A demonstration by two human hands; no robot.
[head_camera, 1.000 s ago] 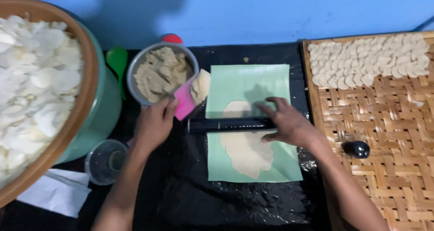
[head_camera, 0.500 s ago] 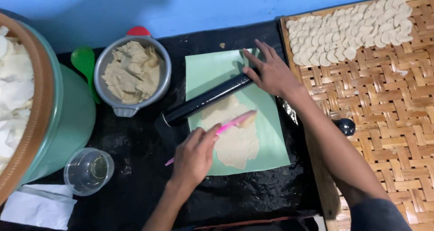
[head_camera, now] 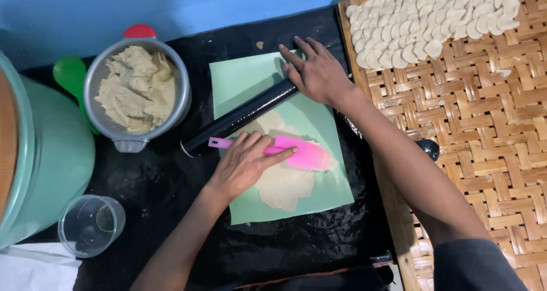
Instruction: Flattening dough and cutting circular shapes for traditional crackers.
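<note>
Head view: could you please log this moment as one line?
left hand: presses pink plastic scraper on flat beige dough | right hand: on black rolling pin

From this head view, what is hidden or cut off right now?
- Dough sheet: the middle lies under the pink scraper and left hand.
- Black rolling pin: its far end is under the right hand.
- Green tub: cut off by the left edge.
- Small dark object beside the woven tray: too small to identify.

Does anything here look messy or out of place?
Mostly tidy. The rolling pin lies askew across the green mat, and the flattened dough has ragged edges. A dough crumb sits on the black sheet.
</note>
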